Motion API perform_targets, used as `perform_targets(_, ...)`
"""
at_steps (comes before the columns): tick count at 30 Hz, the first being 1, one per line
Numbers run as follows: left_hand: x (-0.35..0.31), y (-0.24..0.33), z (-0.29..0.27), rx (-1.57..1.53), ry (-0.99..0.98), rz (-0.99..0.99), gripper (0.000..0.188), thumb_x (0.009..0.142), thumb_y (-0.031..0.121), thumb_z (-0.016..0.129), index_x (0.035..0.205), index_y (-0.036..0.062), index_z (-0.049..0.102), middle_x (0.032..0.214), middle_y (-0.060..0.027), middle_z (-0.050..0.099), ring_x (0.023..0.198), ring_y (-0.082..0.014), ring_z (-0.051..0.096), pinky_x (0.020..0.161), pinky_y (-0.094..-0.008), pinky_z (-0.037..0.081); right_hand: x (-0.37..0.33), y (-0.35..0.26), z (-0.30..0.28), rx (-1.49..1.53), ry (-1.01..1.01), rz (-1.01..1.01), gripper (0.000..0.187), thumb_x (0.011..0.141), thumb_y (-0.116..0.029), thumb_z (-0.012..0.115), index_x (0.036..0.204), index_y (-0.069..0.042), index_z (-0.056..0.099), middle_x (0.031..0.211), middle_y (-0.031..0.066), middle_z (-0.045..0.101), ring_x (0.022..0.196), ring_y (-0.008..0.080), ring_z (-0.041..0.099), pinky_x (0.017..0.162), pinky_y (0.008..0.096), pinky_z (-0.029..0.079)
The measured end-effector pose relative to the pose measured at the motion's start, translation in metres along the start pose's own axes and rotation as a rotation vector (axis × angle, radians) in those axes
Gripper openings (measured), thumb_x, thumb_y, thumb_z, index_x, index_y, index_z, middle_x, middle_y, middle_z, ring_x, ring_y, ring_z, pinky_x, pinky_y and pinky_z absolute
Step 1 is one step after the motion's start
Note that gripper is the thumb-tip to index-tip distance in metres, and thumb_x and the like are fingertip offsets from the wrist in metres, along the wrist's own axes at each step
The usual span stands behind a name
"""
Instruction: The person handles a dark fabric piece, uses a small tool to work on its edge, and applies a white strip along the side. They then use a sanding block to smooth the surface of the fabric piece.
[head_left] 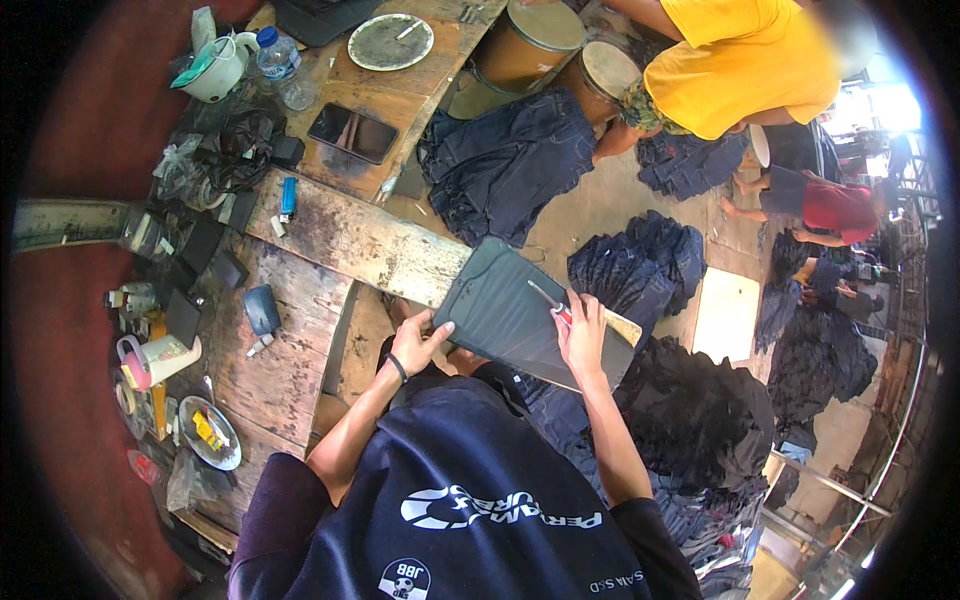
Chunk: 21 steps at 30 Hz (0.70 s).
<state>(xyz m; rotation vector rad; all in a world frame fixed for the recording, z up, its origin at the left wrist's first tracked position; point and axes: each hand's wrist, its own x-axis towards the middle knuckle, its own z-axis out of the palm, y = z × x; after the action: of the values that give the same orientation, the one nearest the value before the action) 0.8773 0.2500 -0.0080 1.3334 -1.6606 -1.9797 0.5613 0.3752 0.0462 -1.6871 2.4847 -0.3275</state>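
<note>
A dark grey flat panel (497, 300) lies on a board in front of me, reaching over the end of a wooden plank. My left hand (420, 343) grips the panel's near left edge, thumb on top, the other fingers partly hidden. In my right hand (583, 338) is a small tool with a red handle (563, 313) and a thin metal shaft, like a screwdriver. Its shaft points up and left above the panel. The right palm is over the panel's right part, next to a pale wooden edge (624, 328).
A wooden plank (370, 232) joins the left bench, which holds a phone (352, 133), a blue lighter (288, 199), a water bottle (284, 68) and an oval dish (210, 433). Piles of dark jeans (510, 160) cover the floor. A person in yellow (740, 65) bends at upper right.
</note>
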Motion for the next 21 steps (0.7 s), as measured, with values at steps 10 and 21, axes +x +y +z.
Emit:
perform_targets(10,-0.026,0.03,0.087,-0.241,0.32,0.103,0.034,0.107,0.033,0.071,0.099,0.0012,0.063,0.085,-0.0004,0.066,0.075,-0.0068,0.06,0.067,-0.027,0.055,-0.054,0.03,-0.006,0.335,0.037,0.178,0.032,0.099,-0.023,0.075,0.12,0.0,0.066,0.11,0.0222,0.063,0.104,0.0439,0.061,0.091,0.0531,0.05)
perform_targets(21,-0.04,0.024,0.177,-0.659,0.633,-0.101,0.055,0.111,0.048,0.059,0.145,0.0061,0.048,0.113,-0.004,0.062,0.09,-0.0103,0.06,0.064,-0.0284,0.058,-0.079,0.097,-0.073,0.666,-0.121,0.161,0.042,0.102,-0.038,0.074,0.116,0.001,0.066,0.088,0.0212,0.069,0.08,0.0313,0.07,0.073,0.0428,0.053)
